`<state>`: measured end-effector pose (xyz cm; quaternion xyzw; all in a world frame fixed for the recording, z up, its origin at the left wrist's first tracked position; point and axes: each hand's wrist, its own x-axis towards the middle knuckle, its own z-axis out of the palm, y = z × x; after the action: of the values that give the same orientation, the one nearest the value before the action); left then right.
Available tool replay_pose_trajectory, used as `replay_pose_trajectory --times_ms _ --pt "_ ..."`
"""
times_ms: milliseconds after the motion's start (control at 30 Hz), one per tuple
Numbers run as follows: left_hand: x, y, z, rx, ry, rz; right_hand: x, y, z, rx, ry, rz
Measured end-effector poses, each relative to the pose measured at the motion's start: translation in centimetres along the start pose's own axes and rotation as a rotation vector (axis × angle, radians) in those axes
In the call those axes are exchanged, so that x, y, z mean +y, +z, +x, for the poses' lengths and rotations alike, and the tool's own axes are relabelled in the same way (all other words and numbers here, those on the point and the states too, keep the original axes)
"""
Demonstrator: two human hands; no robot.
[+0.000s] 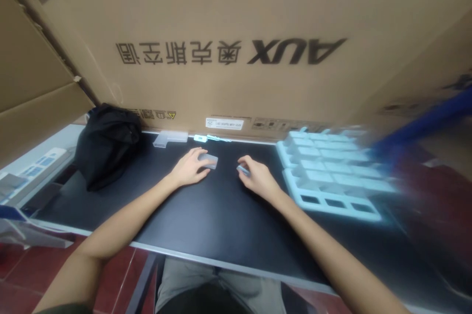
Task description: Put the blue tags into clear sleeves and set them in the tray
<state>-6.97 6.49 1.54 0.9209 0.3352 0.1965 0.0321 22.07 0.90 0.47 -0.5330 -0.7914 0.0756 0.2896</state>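
Above the black tabletop, my left hand (190, 167) curls its fingers and thumb around a small grey translucent rectangular piece (210, 160). A short distance to its right, my right hand (260, 179) pinches a small bluish piece (243, 170) between thumb and fingers; its exact kind is too small to tell. The two hands are apart from each other. Beyond my left hand lie a clear plastic piece (170, 137), a small light-blue tag-like piece (200, 138) and thin light-blue strips (218, 138).
Light-blue compartment trays (332, 166) stand right of my right hand, blurred at their far side. A black cloth bag (106, 144) sits on the left, beside a white-and-blue box (42, 164). A large cardboard wall (206, 88) closes off the back. A blue bar (424, 127) slants in at right.
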Motion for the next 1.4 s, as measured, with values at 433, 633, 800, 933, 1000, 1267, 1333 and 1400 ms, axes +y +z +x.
replay_pose_trajectory --times_ms 433,633,800,933,1000,1267,1333,1400 --pt "3.9 1.6 -0.1 0.19 -0.1 -0.713 -3.6 -1.3 -1.0 0.082 0.268 0.893" --pt "5.8 3.1 -0.7 0.228 -0.137 -1.036 -4.2 -1.0 -1.1 0.083 0.261 0.937" --pt "5.7 2.3 -0.7 0.233 -0.02 -0.853 -4.7 -1.3 -1.1 0.189 0.298 0.985" --pt "6.1 1.5 -0.6 0.208 0.034 -0.743 -5.1 -1.5 -1.3 0.278 0.316 1.072" --pt "6.4 1.3 -0.5 0.194 0.052 -0.701 -5.2 -1.3 -1.3 0.267 0.311 1.073" --pt "6.5 1.4 -0.5 0.094 0.118 -0.695 -5.4 -0.5 -1.4 0.195 0.22 0.973" --pt "6.5 1.4 -0.8 0.04 0.099 -0.672 -5.5 -0.3 -1.4 0.185 0.173 0.958" --pt "6.6 1.5 -1.1 0.015 0.068 -0.639 -5.6 -0.2 -1.5 0.166 0.122 0.958"
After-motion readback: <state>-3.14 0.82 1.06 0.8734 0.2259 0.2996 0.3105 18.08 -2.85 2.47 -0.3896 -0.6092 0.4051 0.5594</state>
